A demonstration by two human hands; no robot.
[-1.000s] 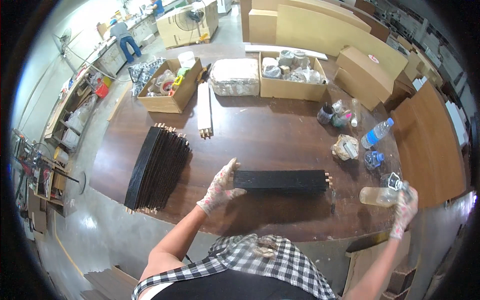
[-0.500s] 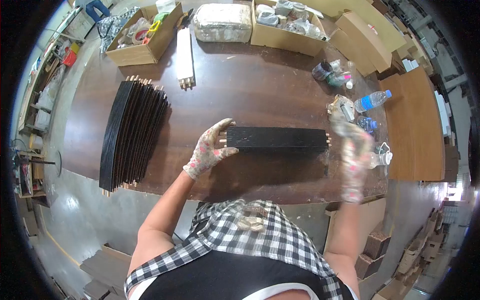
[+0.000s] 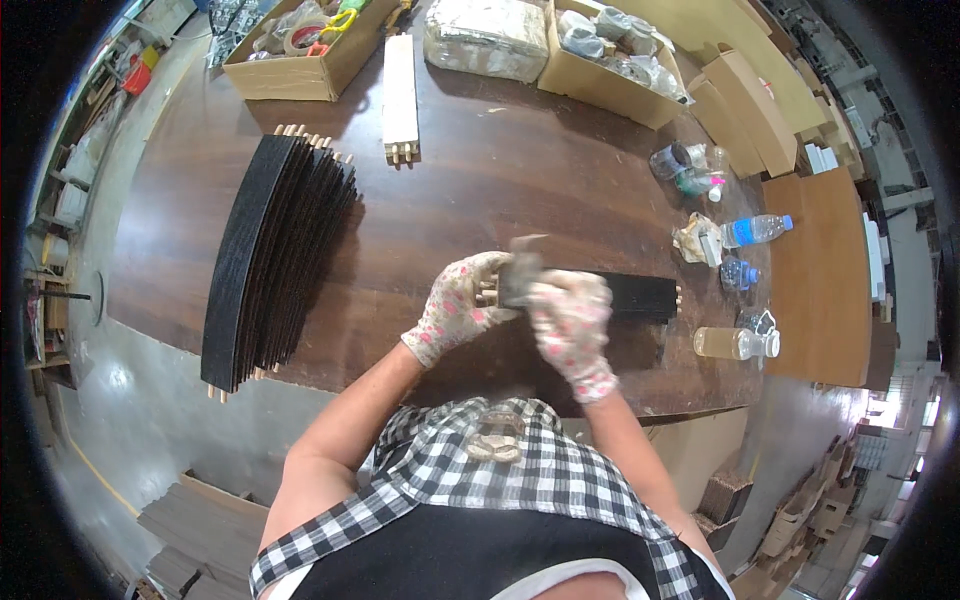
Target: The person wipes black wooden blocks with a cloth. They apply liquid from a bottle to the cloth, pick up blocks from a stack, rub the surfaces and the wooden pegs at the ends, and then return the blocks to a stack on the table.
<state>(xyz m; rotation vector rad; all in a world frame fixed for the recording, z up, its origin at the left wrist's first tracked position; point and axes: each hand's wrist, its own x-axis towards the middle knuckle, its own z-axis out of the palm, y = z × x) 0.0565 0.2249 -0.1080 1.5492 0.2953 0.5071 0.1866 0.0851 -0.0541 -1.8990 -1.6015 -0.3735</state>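
Note:
A black wooden slat (image 3: 640,297) with pale dowel pegs at its ends lies crosswise on the table in front of me. At its left end, my gloved left hand (image 3: 462,300) has thumb and fingers around the pegs and edge, steadying it. My gloved right hand (image 3: 572,322) is closed over the slat's left half. From its fist sticks a greyish pad-like thing (image 3: 520,280), smeared by motion and pressed near the slat's left end; its kind cannot be made out. A fanned row of similar black slats (image 3: 268,265) stands to the left.
A white pegged slat (image 3: 400,95) lies at the far side, near a cardboard box of tape and tools (image 3: 290,80), a wrapped bundle (image 3: 486,40) and a box of plastic bags (image 3: 600,85). Bottles (image 3: 755,231) and a crumpled cloth (image 3: 697,240) line the right edge.
My right hand has swept left from beyond the slat's right end to its left end, with the greyish thing in it. My left hand stays at the left end. The view has shifted slightly.

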